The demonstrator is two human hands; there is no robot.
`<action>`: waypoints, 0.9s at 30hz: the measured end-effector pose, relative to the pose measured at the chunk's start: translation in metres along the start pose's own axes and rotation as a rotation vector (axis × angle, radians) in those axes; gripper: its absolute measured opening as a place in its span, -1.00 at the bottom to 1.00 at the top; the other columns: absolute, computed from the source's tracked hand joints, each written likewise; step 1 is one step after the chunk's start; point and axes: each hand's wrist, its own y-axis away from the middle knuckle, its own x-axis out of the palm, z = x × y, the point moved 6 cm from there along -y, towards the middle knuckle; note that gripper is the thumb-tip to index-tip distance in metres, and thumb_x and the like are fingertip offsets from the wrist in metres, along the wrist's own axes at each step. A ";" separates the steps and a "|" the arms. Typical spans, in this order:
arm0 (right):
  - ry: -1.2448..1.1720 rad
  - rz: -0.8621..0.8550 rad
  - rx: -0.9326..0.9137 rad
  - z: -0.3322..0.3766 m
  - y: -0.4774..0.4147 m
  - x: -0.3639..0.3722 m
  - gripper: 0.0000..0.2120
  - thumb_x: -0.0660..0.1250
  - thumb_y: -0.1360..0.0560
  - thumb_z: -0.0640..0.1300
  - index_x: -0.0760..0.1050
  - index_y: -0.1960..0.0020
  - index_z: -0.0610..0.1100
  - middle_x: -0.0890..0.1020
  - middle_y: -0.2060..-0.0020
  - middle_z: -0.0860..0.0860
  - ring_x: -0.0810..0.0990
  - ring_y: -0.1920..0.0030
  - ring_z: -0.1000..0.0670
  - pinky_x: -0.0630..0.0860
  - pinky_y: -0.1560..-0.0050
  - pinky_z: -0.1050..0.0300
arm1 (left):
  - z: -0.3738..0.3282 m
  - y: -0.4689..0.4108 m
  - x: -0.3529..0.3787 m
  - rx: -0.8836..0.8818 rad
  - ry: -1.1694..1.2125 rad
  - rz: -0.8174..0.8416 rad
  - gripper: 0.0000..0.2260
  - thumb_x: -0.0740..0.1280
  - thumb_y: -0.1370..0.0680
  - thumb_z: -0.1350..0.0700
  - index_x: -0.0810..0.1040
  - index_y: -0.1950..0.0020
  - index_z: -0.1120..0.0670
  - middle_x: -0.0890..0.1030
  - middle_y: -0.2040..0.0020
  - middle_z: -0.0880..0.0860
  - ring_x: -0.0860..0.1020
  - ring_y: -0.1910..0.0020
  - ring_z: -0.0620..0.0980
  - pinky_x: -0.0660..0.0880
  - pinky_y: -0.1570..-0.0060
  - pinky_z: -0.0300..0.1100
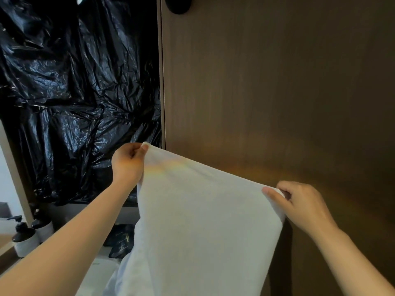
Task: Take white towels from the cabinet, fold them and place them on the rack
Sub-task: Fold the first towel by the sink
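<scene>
Fingers first: the left hand (127, 165) is curling its fingers (143, 148) and thumb tight on one top corner of the towel (203, 221), pinching it with no slack. On the other side the right hand (299, 201) is doing the same. Its thumb is lying flat along the top edge, and the other fingers are curling behind the cloth and nipping the second corner. Between the two grips the top edge is running taut. The left corner is riding higher, so the line is sloping down to the right. Below it the white cloth is hanging broad and smooth, dropping out of view at the bottom. Both bare forearms are reaching up from the lower corners.

All of it is happening in front of the panel (277, 82), the big brown wood-grain face. The towel is covering the panel's lower left part; whether it is touching, I cannot tell. Left of the panel, crumpled black plastic (74, 92) is filling the opening and glinting. At the panel's top edge a black knob (178, 5) is poking in. Down and left of the panel two pump bottles (24, 240) are standing side by side. Dark packets (121, 240) are lying closer in to the panel than the bottles.
</scene>
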 end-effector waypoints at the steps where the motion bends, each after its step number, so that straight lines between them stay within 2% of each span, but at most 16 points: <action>1: 0.014 -0.016 -0.004 0.001 -0.005 -0.004 -0.61 0.23 -0.49 0.27 0.37 0.38 0.06 0.46 0.46 0.14 0.48 0.43 0.12 0.28 0.41 0.33 | -0.001 -0.002 -0.001 -0.001 0.000 -0.011 -0.87 0.31 -0.58 -0.05 0.58 0.02 -0.02 0.52 0.27 -0.21 0.47 0.26 -0.24 0.34 0.28 -0.31; 5: 0.076 -0.048 0.051 0.004 -0.028 -0.015 -0.85 0.32 -0.53 0.11 0.44 0.08 0.05 0.50 0.28 0.19 0.50 0.31 0.19 0.34 0.37 0.39 | -0.011 -0.010 -0.008 0.024 0.011 -0.061 -0.84 0.29 -0.59 -0.08 0.52 0.18 -0.12 0.50 0.33 -0.19 0.45 0.31 -0.23 0.37 0.29 -0.29; 8: 0.084 -0.111 0.101 0.006 -0.042 -0.025 -0.63 0.36 -0.51 0.10 0.42 -0.27 0.04 0.52 0.19 0.15 0.51 0.25 0.17 0.37 0.32 0.38 | -0.020 -0.013 -0.012 0.043 0.015 -0.094 -0.87 0.27 -0.59 -0.12 0.53 0.04 -0.11 0.51 0.29 -0.21 0.47 0.27 -0.26 0.35 0.30 -0.31; 9: 0.116 -0.117 0.114 0.007 -0.046 -0.028 -0.60 0.35 -0.51 0.11 0.44 -0.31 0.03 0.56 0.13 0.11 0.55 0.18 0.13 0.40 0.25 0.33 | -0.023 -0.012 -0.013 0.054 0.020 -0.104 -0.87 0.26 -0.59 -0.12 0.53 0.03 -0.11 0.52 0.28 -0.21 0.48 0.27 -0.26 0.34 0.30 -0.31; 11: 0.186 -0.102 0.116 0.010 -0.053 -0.030 -0.71 0.32 -0.54 0.12 0.56 -0.19 0.03 0.57 0.13 0.08 0.56 0.09 0.05 0.40 0.18 0.28 | -0.028 -0.011 -0.015 0.071 0.036 -0.125 -0.86 0.26 -0.60 -0.11 0.53 0.04 -0.08 0.52 0.28 -0.20 0.47 0.27 -0.27 0.33 0.31 -0.32; 14: 0.172 -0.076 0.119 0.012 -0.059 -0.031 -0.82 0.32 -0.54 0.11 0.58 0.08 0.03 0.40 0.31 0.21 0.46 0.23 0.13 0.33 0.31 0.30 | -0.035 -0.009 -0.018 0.091 0.041 -0.158 -0.81 0.26 -0.60 -0.11 0.56 0.03 -0.03 0.54 0.25 -0.17 0.47 0.26 -0.26 0.31 0.31 -0.34; 18: 0.021 -0.085 0.145 0.008 -0.061 -0.032 -0.87 0.33 -0.54 0.08 0.51 0.15 0.08 0.48 0.26 0.16 0.47 0.22 0.13 0.35 0.33 0.28 | -0.041 -0.011 -0.023 0.094 0.039 -0.171 -0.79 0.26 -0.60 -0.12 0.57 0.02 -0.03 0.57 0.25 -0.13 0.48 0.27 -0.24 0.32 0.32 -0.31; 22: -0.129 -0.053 0.186 0.003 -0.055 -0.022 -0.87 0.36 -0.53 0.04 0.54 0.19 0.09 0.58 0.19 0.07 0.52 0.10 0.05 0.39 0.22 0.20 | -0.032 -0.006 -0.017 0.077 0.024 -0.108 -0.82 0.26 -0.60 -0.11 0.56 0.04 -0.04 0.56 0.27 -0.17 0.49 0.28 -0.24 0.32 0.34 -0.29; 25: -0.128 -0.067 0.196 0.002 -0.047 -0.012 -0.87 0.38 -0.52 0.02 0.56 0.20 0.08 0.56 0.12 0.06 0.46 0.00 0.03 0.36 0.10 0.17 | -0.017 0.002 -0.015 0.043 0.046 -0.108 -0.86 0.28 -0.59 -0.08 0.54 0.06 -0.05 0.54 0.30 -0.19 0.49 0.30 -0.27 0.33 0.33 -0.31; 27: -0.114 -0.050 0.218 0.000 -0.043 -0.005 -0.83 0.42 -0.49 0.03 0.55 0.27 0.09 0.48 0.04 0.08 0.37 -0.08 0.05 0.33 0.03 0.15 | -0.011 0.006 -0.013 0.025 0.062 -0.104 -0.89 0.29 -0.59 -0.07 0.54 0.07 -0.07 0.54 0.32 -0.18 0.49 0.30 -0.26 0.35 0.32 -0.30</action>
